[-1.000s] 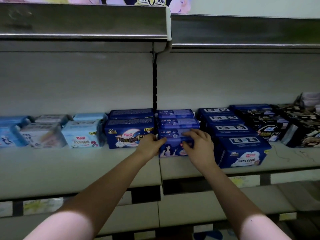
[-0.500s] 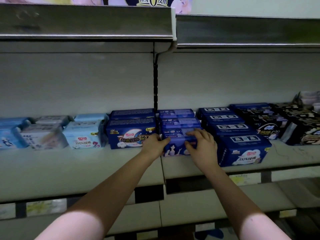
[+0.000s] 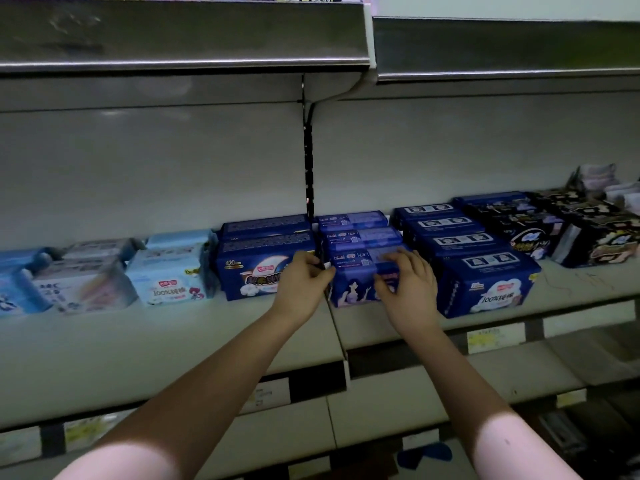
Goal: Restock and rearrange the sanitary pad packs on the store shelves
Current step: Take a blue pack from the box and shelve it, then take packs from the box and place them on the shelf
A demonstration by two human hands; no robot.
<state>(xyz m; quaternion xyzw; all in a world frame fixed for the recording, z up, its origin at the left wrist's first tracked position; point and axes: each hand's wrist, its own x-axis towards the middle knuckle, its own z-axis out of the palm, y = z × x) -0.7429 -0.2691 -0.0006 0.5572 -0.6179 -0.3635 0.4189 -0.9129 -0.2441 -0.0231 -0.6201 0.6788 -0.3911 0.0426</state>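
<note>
A small dark blue pad pack (image 3: pixel 353 287) stands at the front of a middle row on the shelf (image 3: pixel 173 334), with two like packs behind it. My left hand (image 3: pixel 304 284) grips its left edge with curled fingers. My right hand (image 3: pixel 407 284) holds its right side, fingers curled over the top and front. A larger blue pack (image 3: pixel 256 271) sits just left, and a row of dark blue packs (image 3: pixel 485 282) runs to the right.
Light blue and white packs (image 3: pixel 166 271) fill the shelf's left part. Black packs (image 3: pixel 588 237) line the far right. A steel shelf (image 3: pixel 180 32) overhangs above. A black slotted upright (image 3: pixel 308 161) divides the back wall. Price labels run along the shelf fronts below.
Both hands stay on the small blue pack and have eased it slightly back toward the row. The view has shifted a little.
</note>
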